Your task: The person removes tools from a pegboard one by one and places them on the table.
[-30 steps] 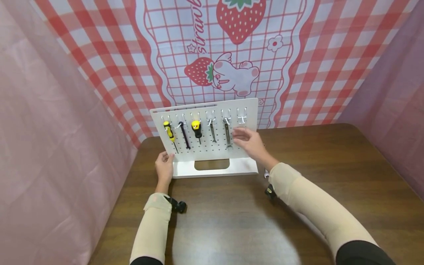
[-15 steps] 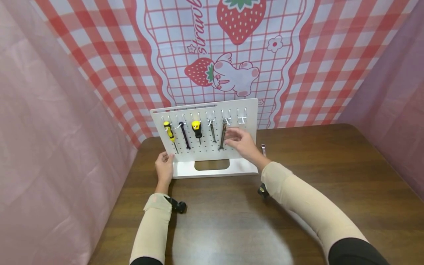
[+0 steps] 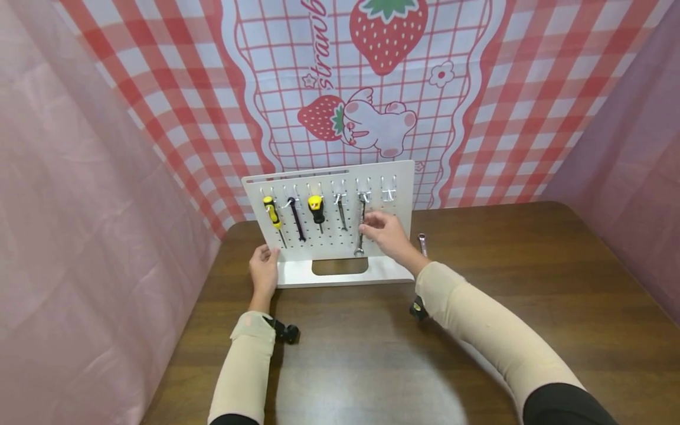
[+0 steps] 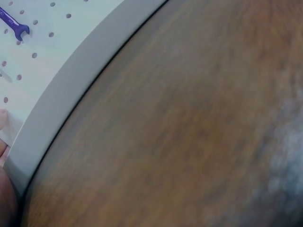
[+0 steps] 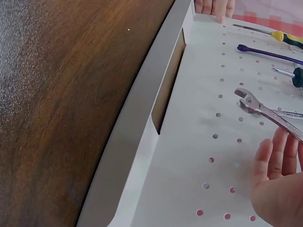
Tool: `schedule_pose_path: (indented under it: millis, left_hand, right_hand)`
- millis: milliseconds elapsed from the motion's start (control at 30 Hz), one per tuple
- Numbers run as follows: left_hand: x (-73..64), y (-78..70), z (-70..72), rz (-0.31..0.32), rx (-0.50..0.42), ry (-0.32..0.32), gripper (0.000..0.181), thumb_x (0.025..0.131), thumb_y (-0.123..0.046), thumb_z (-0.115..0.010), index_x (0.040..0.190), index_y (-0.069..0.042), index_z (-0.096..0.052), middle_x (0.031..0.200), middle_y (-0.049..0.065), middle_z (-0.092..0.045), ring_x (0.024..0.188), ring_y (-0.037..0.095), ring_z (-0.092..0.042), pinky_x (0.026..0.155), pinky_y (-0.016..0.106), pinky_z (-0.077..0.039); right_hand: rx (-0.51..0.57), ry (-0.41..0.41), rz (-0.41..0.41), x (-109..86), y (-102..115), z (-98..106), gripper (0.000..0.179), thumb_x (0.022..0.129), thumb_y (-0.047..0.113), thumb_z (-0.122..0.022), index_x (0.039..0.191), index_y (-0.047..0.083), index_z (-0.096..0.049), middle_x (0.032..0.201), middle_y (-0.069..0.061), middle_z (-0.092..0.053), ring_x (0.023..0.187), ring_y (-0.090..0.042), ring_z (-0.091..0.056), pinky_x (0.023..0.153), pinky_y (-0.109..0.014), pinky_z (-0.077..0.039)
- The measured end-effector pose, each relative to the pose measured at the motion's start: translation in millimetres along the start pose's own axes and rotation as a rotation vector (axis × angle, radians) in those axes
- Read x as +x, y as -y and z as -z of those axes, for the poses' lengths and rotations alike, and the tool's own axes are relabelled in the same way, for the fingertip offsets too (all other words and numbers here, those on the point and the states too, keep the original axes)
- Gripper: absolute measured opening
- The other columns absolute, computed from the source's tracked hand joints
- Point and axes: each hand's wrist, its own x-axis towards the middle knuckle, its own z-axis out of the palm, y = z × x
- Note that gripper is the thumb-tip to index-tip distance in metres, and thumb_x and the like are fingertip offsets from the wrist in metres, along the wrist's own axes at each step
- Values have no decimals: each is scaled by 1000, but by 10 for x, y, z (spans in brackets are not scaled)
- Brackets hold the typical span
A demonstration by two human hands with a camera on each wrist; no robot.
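Note:
A white pegboard stand (image 3: 340,277) bears several hanging tools. My left hand (image 3: 264,265) grips its lower left edge, thumb at the front face. My right hand (image 3: 388,236) pinches a silver combination wrench (image 3: 359,245) partway down its shank, while the wrench's top end is up at its hook. In the right wrist view the wrench's open end (image 5: 248,100) stands out from the board, pointing down, with the fingertips at the shank and the thumb hidden. Left of it hangs a smaller silver wrench (image 3: 342,215).
Also hanging are a yellow-black screwdriver (image 3: 273,212), a dark purple wrench (image 3: 297,219) and a stubby screwdriver (image 3: 316,209). The rightmost hook (image 3: 389,193) is bare. Another wrench (image 3: 422,242) lies on the wooden table (image 3: 340,354), right of the stand. A checked cloth (image 3: 531,106) hangs behind.
My right hand has moved left to the larger silver wrench and taken hold of it. The wrench swung left, then came back, its lower end now out from the board. My left hand stayed put.

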Motion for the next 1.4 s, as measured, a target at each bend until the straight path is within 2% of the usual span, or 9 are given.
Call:
schedule_pose_path:
  millis: [133,300,500,667,933,1167,1400]
  left_hand:
    - [-12,-14,0,-1,-8,-5,30,99,-11,-65,123,7,-60,116,27,-64,108,34,-61,97,44,-49]
    - [-20,-27,-4,-3,-16,-3,30,99,-11,-65,123,7,-60,115,27,-64,107,34,-61,97,44,-49]
    - [-20,-34,-9,2,0,-2,31,99,-12,-65,123,7,-60,116,27,-64,109,34,-60,97,45,-49]
    - [-12,-27,-10,1,2,-4,31,100,-12,-64,123,7,-60,117,27,-64,109,34,-60,97,45,-49]
    - [-35,-49,6,17,2,5,32,100,-14,-65,124,6,-60,118,27,-64,110,34,-60,98,45,-49]
    - [-47,-67,14,32,2,10,33,100,-15,-64,125,6,-59,120,27,-64,111,34,-59,99,45,-48]
    - [-52,-83,10,32,-10,10,31,100,-14,-64,124,6,-60,119,27,-64,111,34,-59,99,45,-48]
  right_hand:
    - [33,-3,-22,-9,-15,12,21,94,8,-70,108,-7,-66,103,-17,-69,87,-20,-64,77,-29,-58]
    - [94,0,-44,-33,-10,46,21,96,7,-68,109,-9,-66,106,-19,-68,91,-20,-65,79,-32,-60]
    - [58,5,-62,-73,16,103,22,98,10,-66,110,-7,-66,110,-21,-67,90,-19,-64,77,-32,-60]
    - [54,9,-69,-114,76,134,20,97,9,-65,108,-8,-65,107,-23,-67,86,-20,-62,75,-32,-60]
    - [12,32,-78,-175,88,171,20,97,10,-65,110,-6,-65,111,-25,-66,86,-23,-65,79,-37,-59]
    - [8,34,-71,-212,121,174,22,97,11,-65,111,-7,-65,112,-28,-65,81,-23,-66,77,-34,-58]
    - [42,22,-78,-235,170,160,20,97,7,-65,109,-9,-65,111,-32,-63,90,-32,-65,77,-35,-59]
